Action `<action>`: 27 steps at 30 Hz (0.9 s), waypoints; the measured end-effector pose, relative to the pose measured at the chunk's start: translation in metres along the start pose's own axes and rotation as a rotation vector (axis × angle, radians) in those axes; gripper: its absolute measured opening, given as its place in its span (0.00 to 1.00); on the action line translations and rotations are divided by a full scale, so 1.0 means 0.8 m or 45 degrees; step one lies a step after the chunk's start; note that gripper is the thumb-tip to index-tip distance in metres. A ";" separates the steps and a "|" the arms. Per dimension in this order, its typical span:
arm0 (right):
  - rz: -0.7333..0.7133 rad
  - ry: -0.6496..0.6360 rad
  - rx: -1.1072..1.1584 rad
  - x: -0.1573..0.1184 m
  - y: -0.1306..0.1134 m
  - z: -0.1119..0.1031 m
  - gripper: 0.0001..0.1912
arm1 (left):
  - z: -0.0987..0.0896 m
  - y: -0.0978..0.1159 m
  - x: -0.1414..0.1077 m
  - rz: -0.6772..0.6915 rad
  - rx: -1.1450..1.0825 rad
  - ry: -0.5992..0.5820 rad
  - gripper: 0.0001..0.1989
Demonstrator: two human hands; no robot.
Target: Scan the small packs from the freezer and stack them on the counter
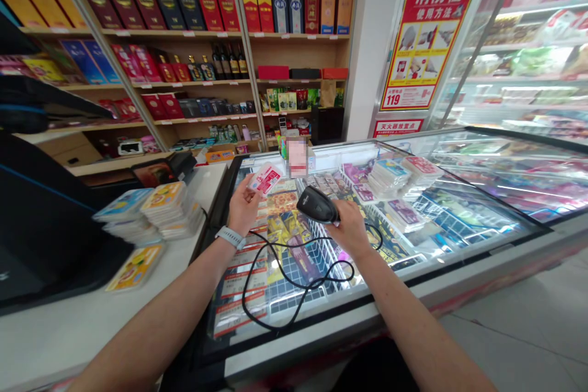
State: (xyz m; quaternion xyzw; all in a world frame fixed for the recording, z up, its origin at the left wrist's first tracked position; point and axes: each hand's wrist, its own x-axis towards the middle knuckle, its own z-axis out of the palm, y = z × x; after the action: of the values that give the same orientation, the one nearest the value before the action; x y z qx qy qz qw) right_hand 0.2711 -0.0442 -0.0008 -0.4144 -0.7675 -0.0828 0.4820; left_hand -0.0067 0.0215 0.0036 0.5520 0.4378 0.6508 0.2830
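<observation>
Right hand [351,225] snug around scanner [316,204]

The red wall poster [427,43] reads "消防栓 使用方法" and "119", the sign [399,127] below it "灭火器放置点".

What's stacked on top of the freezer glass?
Right of the scanner, on the freezer: a blue-label stack and a red-label stack of flat packs, with purple-label packs nearer the person. Covered: the lower packs' labels, and whatever is directly beneath the stacks.
</observation>
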 end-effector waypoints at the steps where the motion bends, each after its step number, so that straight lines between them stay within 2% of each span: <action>1: -0.001 -0.004 0.000 0.000 0.000 0.001 0.14 | 0.000 -0.001 0.000 0.003 0.002 -0.003 0.32; 17: 0.002 -0.032 -0.014 -0.002 -0.002 -0.002 0.13 | -0.001 -0.012 0.002 0.068 -0.053 -0.045 0.31; 27: 0.000 -0.046 0.005 -0.001 -0.006 -0.002 0.15 | 0.001 0.001 -0.002 0.043 -0.044 -0.055 0.31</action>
State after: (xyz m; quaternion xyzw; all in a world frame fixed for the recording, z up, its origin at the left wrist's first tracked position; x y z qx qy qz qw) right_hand 0.2693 -0.0488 0.0007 -0.4149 -0.7762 -0.0739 0.4690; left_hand -0.0058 0.0198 0.0034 0.5682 0.4111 0.6508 0.2909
